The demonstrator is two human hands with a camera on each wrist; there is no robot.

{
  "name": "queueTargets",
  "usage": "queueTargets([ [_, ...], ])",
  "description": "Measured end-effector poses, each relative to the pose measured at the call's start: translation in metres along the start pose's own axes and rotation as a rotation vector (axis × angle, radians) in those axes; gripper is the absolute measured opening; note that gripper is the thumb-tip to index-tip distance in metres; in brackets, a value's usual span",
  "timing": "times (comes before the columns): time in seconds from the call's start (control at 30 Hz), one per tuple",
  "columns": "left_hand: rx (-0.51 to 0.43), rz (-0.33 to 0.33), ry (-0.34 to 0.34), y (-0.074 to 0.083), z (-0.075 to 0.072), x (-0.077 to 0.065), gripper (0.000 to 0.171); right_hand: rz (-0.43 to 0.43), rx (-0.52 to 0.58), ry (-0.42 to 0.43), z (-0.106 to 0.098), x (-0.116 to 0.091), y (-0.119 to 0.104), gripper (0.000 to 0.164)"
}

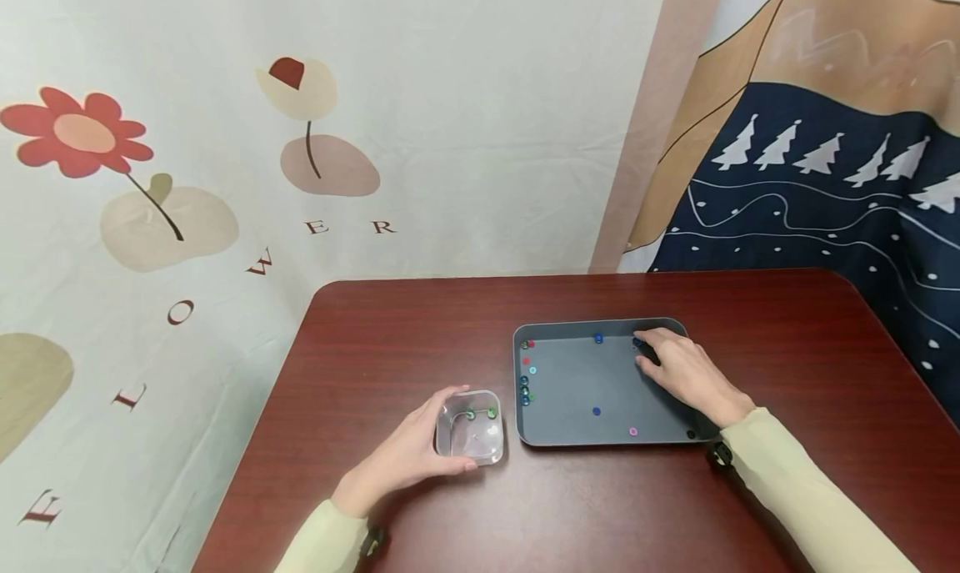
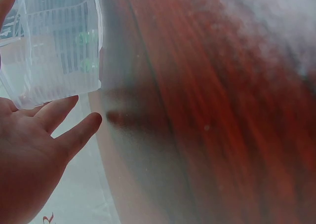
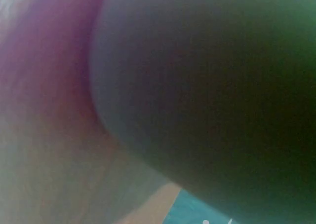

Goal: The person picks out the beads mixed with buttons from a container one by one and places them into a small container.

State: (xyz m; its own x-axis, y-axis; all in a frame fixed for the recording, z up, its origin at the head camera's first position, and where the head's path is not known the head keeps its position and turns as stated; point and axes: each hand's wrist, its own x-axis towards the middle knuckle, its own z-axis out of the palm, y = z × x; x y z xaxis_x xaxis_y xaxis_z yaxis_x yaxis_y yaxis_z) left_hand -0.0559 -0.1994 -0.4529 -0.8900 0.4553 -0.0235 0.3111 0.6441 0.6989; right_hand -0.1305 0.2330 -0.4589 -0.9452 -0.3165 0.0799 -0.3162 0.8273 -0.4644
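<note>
My left hand (image 1: 411, 441) grips a clear square plastic container (image 1: 480, 448), thumb on its near side and fingers on the far side. Green glass beads (image 1: 491, 413) show inside it, and the left wrist view gives the container (image 2: 59, 46) from the side, tilted above the tabletop. Over the far right corner of a grey tray (image 1: 562, 435), my right hand (image 1: 686, 373) reaches down, thumb and index finger apart. A dark blue bead (image 1: 637, 342) lies by the index fingertip. The right wrist view is blurred and does not show the fingers.
Scattered in the tray are a blue bead (image 1: 598, 339), another blue piece (image 1: 596, 411), a pink ring (image 1: 633, 431) and a black piece (image 1: 691, 434). Several dark beads (image 1: 525, 391) line its left wall, with small red pieces (image 1: 527, 361) beyond. A printed curtain (image 1: 487, 139) hangs behind the table.
</note>
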Motion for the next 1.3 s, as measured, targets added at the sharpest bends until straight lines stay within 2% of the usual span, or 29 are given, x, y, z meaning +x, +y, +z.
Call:
queueTargets([
  [0.33,-0.011,-0.014,0.0,0.0,0.003,-0.003,0.102,-0.073,-0.07,-0.012,0.007,-0.001,0.002,0.042],
  [0.53,-0.003,-0.015,0.001,0.0,0.003,-0.003,0.102,-0.101,-0.059,-0.004,0.01,-0.001,0.004,0.042],
  [0.87,-0.004,-0.021,0.001,0.0,0.003,-0.003,0.101,-0.153,-0.057,0.039,0.013,0.001,0.006,0.032],
  [1.3,-0.003,-0.008,0.002,0.002,0.001,0.0,0.101,-0.147,-0.052,0.041,0.011,0.003,0.006,0.022],
])
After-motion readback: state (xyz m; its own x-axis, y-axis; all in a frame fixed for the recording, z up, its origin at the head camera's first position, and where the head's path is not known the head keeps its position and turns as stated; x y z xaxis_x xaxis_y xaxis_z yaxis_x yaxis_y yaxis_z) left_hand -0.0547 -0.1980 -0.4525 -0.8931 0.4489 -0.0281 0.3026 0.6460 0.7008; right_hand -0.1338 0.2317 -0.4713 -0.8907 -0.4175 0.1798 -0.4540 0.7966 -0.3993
